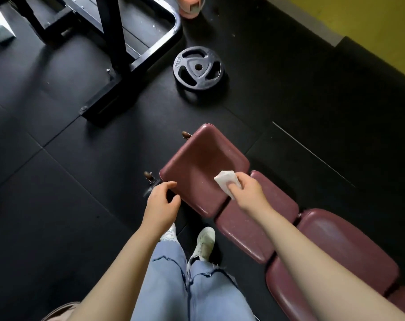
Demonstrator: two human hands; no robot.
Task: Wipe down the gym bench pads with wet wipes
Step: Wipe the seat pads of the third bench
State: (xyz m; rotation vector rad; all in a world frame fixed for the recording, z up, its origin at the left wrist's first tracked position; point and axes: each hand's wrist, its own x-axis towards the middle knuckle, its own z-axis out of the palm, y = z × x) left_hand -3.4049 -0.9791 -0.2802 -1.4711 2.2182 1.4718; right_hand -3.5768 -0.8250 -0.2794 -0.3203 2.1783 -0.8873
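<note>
Right hand (pixel 249 188) pinches wet wipe (pixel 227 183) on end pad (pixel 196 165); left hand (pixel 163 200) loosely curled, holding nothing

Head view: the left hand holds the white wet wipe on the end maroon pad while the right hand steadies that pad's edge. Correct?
Not quite: the hands are swapped. The head view shows the right hand holding the white wet wipe on the end maroon pad, while the left hand steadies that pad's edge.

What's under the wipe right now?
The white wet wipe, held in the right hand, lies on the maroon end pad near its right edge. The patch of pad beneath it is covered, so its condition can't be seen.
</note>
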